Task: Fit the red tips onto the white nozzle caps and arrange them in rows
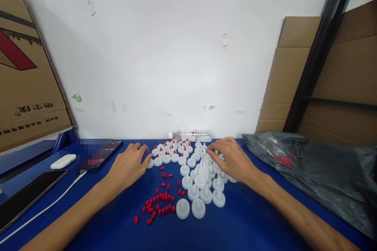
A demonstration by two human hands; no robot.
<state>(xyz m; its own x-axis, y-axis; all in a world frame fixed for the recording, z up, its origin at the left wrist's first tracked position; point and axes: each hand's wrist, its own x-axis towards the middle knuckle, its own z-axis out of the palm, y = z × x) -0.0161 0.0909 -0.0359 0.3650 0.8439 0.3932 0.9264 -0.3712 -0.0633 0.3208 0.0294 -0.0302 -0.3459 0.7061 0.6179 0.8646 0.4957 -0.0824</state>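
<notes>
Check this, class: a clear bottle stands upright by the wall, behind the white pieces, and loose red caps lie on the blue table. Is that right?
Not quite: the head view shows the clear bottle lying on its side behind the white pieces. The rest is right.

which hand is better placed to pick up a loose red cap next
Probably the left hand: it is nearer the loose red caps, while white pieces lie between the caps and the right hand.

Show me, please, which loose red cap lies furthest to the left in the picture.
The red cap at the lower left, lying apart by itself; every other loose one is further right.
</notes>
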